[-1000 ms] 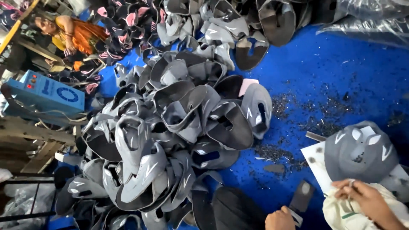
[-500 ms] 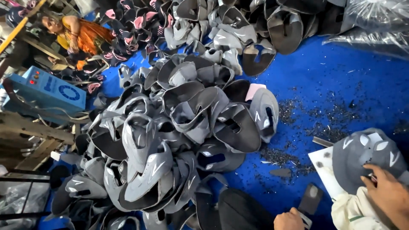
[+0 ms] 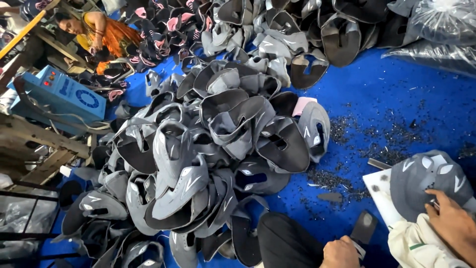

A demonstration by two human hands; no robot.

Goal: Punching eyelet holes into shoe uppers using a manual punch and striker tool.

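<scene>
A grey shoe upper [image 3: 421,181] with white patches lies at the lower right, resting on a white board [image 3: 379,196] that sits on the blue floor [image 3: 396,99]. The right hand [image 3: 453,223] lies on its near edge, fingers [image 3: 436,194] curled down onto the grey material and pressing it; whether they pinch it cannot be told. A cream cloth [image 3: 416,245] lies just below that hand. Lower down, the left hand [image 3: 341,253] is clenched around a flat dark tool [image 3: 363,227], whose blade end rises beside the board. Dark scraps [image 3: 342,134] speckle the floor just past the board. To the left spreads a big pile of grey shoe uppers [image 3: 198,164], many overlapping. Beyond it, at the top, lie more uppers, some with pink parts [image 3: 163,30]. At far left stands a blue machine [image 3: 64,97], and a person in orange [image 3: 106,32] sits near it.
</scene>
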